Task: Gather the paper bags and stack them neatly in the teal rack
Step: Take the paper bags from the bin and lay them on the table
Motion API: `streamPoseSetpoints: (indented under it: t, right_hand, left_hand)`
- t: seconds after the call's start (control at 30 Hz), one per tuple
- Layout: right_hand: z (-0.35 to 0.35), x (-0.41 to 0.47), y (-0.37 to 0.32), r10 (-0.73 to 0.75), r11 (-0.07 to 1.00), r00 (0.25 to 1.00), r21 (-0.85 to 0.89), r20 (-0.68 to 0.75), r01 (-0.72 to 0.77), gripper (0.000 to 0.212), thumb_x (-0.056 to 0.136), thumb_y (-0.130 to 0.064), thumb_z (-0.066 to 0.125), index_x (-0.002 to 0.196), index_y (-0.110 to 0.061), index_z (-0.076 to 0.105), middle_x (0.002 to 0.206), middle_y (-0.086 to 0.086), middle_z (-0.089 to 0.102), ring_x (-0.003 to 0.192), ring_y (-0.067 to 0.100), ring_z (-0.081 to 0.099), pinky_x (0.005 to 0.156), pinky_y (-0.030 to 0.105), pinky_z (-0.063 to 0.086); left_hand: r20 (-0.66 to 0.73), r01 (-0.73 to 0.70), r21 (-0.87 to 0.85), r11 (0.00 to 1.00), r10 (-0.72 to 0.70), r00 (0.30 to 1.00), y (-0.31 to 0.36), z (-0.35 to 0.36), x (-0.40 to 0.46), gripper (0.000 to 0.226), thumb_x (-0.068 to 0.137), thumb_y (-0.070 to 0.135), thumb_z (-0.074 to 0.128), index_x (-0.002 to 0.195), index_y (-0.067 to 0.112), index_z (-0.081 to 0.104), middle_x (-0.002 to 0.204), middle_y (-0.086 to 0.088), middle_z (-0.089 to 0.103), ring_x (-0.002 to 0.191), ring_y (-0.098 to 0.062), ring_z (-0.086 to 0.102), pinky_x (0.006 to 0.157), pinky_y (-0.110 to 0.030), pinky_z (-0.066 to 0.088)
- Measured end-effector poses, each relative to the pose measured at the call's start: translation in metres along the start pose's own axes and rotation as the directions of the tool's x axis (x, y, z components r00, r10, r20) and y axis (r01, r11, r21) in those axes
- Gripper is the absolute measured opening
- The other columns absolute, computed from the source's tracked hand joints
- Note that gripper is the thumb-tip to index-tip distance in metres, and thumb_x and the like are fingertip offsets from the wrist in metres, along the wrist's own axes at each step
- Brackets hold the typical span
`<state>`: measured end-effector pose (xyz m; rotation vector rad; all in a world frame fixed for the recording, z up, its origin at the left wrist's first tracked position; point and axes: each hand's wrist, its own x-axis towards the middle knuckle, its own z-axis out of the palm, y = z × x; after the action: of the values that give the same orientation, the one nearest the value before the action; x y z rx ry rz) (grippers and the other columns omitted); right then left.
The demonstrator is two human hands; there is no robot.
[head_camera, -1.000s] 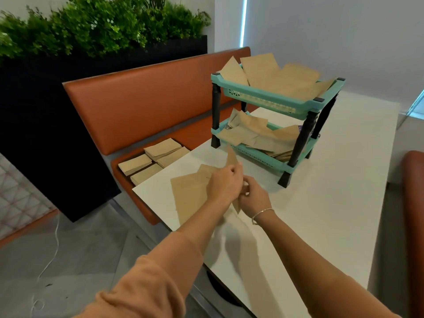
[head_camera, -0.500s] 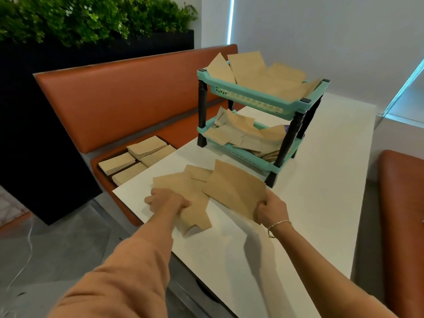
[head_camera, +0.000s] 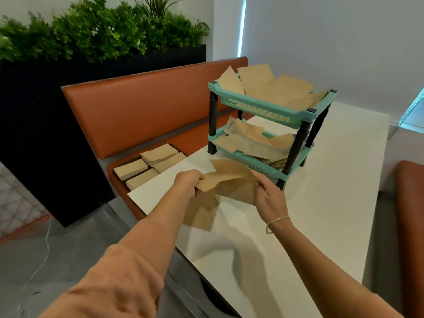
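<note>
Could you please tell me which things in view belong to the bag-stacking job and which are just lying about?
Part of the job:
left hand
right hand
held paper bags
teal rack
loose bags in the rack

Just lying about:
bag stacks on the bench
planter
white table

Flat brown paper bags (head_camera: 229, 180) are held fanned above the table edge, just before the 2-tier teal rack (head_camera: 270, 111) on black posts, both tiers of which are loosely heaped with bags.
</note>
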<state>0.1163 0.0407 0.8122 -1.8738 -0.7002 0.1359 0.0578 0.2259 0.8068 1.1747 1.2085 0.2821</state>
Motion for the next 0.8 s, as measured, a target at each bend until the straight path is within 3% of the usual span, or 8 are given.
streamPoseSetpoints:
  t: [0.07, 0.2, 0.37, 0.43, 0.53, 0.63, 0.73, 0.8]
  right_hand:
    - [0.003, -0.001, -0.007, -0.055, 0.997, 0.991, -0.042, 0.118, 0.061, 0.04, 0.098, -0.005, 0.036, 0.127, -0.022, 0.057, 0.117, -0.014, 0.051, 0.109, -0.001, 0.039, 0.094, 0.01, 0.029]
    - [-0.004, -0.003, -0.011, -0.108, 0.986, 0.968, -0.097, 0.228, 0.133, 0.038, 0.1, -0.011, 0.035, 0.13, -0.024, 0.053, 0.117, -0.016, 0.049, 0.11, -0.002, 0.037, 0.084, -0.002, 0.028]
    - [-0.024, 0.004, -0.001, -0.076, 0.986, 0.982, -0.134, 0.172, 0.099, 0.037, 0.099, -0.013, 0.036, 0.127, -0.025, 0.057, 0.115, -0.014, 0.054, 0.108, 0.002, 0.044, 0.083, 0.0, 0.032]
    - [-0.026, 0.004, -0.002, -0.079, 0.983, 0.975, -0.149, 0.208, 0.111, 0.037, 0.1, -0.013, 0.036, 0.128, -0.026, 0.056, 0.116, -0.014, 0.053, 0.109, 0.002, 0.043, 0.087, 0.005, 0.032]
    - [-0.019, -0.004, -0.007, -0.172, 0.939, 0.912, -0.219, 0.373, 0.267, 0.036, 0.1, -0.017, 0.036, 0.129, -0.028, 0.053, 0.118, -0.007, 0.061, 0.106, 0.01, 0.052, 0.094, 0.023, 0.04]
    - [-0.011, -0.012, -0.013, -0.186, 0.898, 0.859, -0.272, 0.478, 0.346, 0.04, 0.097, -0.041, 0.036, 0.133, -0.028, 0.049, 0.12, -0.002, 0.063, 0.107, 0.018, 0.056, 0.092, 0.03, 0.042]
    - [-0.007, -0.017, -0.018, -0.128, 0.878, 0.853, -0.342, 0.506, 0.334, 0.074, 0.08, -0.07, 0.033, 0.141, -0.028, 0.037, 0.13, -0.003, 0.055, 0.111, 0.018, 0.053, 0.095, 0.032, 0.044]
    - [-0.006, -0.018, -0.018, -0.128, 0.824, 0.854, -0.426, 0.505, 0.375, 0.065, 0.086, -0.055, 0.049, 0.142, -0.028, 0.031, 0.132, -0.001, 0.053, 0.112, 0.02, 0.054, 0.093, 0.032, 0.044]
  left_hand:
    - [0.061, 0.03, -0.01, 1.0, -0.029, 0.998, 0.001, 0.005, -0.007, 0.015, 0.084, 0.004, 0.057, 0.099, 0.005, 0.059, 0.094, -0.014, 0.061, 0.065, -0.02, 0.054, 0.048, -0.024, 0.04]
    - [0.105, 0.065, 0.106, 0.992, -0.076, 0.992, -0.004, 0.007, -0.01, 0.014, 0.086, 0.009, 0.054, 0.098, 0.007, 0.061, 0.116, -0.011, 0.064, 0.059, -0.014, 0.047, 0.038, -0.021, 0.034]
    - [0.094, 0.062, 0.231, 0.971, -0.086, 0.992, -0.011, 0.004, -0.008, 0.008, 0.086, 0.004, 0.055, 0.093, 0.006, 0.057, 0.116, -0.016, 0.065, 0.096, -0.024, 0.066, 0.065, -0.028, 0.049]
    - [0.119, 0.067, 0.242, 0.968, -0.098, 0.988, -0.013, 0.008, -0.012, 0.007, 0.088, 0.007, 0.055, 0.093, 0.008, 0.058, 0.113, -0.012, 0.067, 0.093, -0.02, 0.066, 0.05, -0.02, 0.047]
    - [0.224, 0.085, 0.177, 0.98, -0.124, 0.967, -0.014, 0.022, -0.024, 0.012, 0.093, 0.015, 0.052, 0.089, 0.01, 0.063, 0.085, -0.006, 0.07, 0.063, -0.01, 0.062, 0.03, -0.009, 0.031]
    - [0.31, 0.12, 0.068, 0.99, -0.135, 0.941, -0.011, 0.032, -0.039, 0.044, 0.097, 0.013, 0.04, 0.056, 0.009, 0.055, 0.034, 0.001, 0.051, 0.024, -0.003, 0.042, 0.031, -0.009, 0.022]
    - [0.326, 0.183, 0.01, 0.983, -0.177, 0.929, -0.009, 0.036, -0.036, 0.043, 0.098, 0.015, 0.037, 0.056, 0.008, 0.047, 0.028, -0.001, 0.042, 0.019, -0.006, 0.035, 0.033, -0.01, 0.028]
    - [0.315, 0.195, -0.013, 0.981, -0.181, 0.932, -0.011, 0.037, -0.033, 0.04, 0.099, 0.015, 0.038, 0.061, 0.006, 0.045, 0.029, -0.003, 0.042, 0.018, -0.007, 0.034, 0.027, -0.011, 0.032]
